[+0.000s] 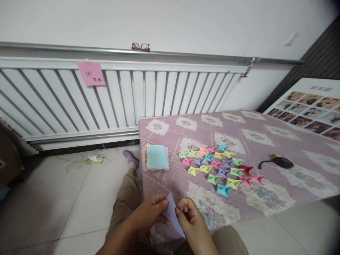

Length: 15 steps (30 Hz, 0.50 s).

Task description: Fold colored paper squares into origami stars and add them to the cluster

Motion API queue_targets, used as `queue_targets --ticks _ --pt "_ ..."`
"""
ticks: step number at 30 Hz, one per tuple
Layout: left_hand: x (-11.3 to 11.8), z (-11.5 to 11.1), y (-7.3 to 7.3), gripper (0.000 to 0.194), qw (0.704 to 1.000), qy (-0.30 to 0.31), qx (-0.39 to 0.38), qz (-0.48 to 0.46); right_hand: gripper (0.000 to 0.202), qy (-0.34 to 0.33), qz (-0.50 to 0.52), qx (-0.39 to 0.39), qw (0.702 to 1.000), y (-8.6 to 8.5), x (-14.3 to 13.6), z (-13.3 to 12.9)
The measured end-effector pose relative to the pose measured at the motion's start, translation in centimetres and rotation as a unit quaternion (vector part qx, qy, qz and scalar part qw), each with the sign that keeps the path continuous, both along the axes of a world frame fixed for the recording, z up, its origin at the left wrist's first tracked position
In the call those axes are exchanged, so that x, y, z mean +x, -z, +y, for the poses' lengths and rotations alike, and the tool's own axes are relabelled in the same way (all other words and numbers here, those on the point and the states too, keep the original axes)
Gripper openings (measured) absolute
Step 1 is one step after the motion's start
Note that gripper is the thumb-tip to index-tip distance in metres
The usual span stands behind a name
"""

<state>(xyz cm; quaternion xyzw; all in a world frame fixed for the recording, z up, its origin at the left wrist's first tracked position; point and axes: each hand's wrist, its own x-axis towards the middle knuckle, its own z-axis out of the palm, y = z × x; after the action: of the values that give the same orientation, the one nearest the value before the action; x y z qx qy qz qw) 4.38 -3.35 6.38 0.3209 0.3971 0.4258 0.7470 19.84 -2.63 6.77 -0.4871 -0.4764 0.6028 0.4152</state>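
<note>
Between my hands, over the near edge of the table, is a folded sheet of lilac paper (172, 214). My left hand (154, 209) pinches its left side between thumb and fingers. On the right side, my right hand (189, 215) grips it with thumb and curled fingers. Beyond my hands, to the left, lies a stack of square coloured paper (157, 157) with a light blue sheet on top. Several small folded paper pieces (222, 173) in yellow, green, pink, blue and purple stand in slanting rows to the right.
A purple floral cloth (175, 182) covers the table. On its right lies a black and yellow object with a strap (283, 162). A white radiator (159, 95) with a pink note (91, 74) runs behind. Glasses (140, 46) rest on the pipe. A photo board (310, 106) stands far right.
</note>
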Motion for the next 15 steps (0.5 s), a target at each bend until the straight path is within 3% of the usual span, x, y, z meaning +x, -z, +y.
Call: queue_targets --ticks 7,15 --pt "0.1 -0.1 0.1 0.044 1.000 -0.009 -0.014 -0.014 0.010 -0.085 -0.152 0.159 0.972 -0.7 0.9 -0.2" --pt "0.1 0.1 0.2 0.047 1.000 -0.017 -0.005 -0.014 0.021 -0.185 -0.237 0.264 0.916 -1.6 1.7 0.0"
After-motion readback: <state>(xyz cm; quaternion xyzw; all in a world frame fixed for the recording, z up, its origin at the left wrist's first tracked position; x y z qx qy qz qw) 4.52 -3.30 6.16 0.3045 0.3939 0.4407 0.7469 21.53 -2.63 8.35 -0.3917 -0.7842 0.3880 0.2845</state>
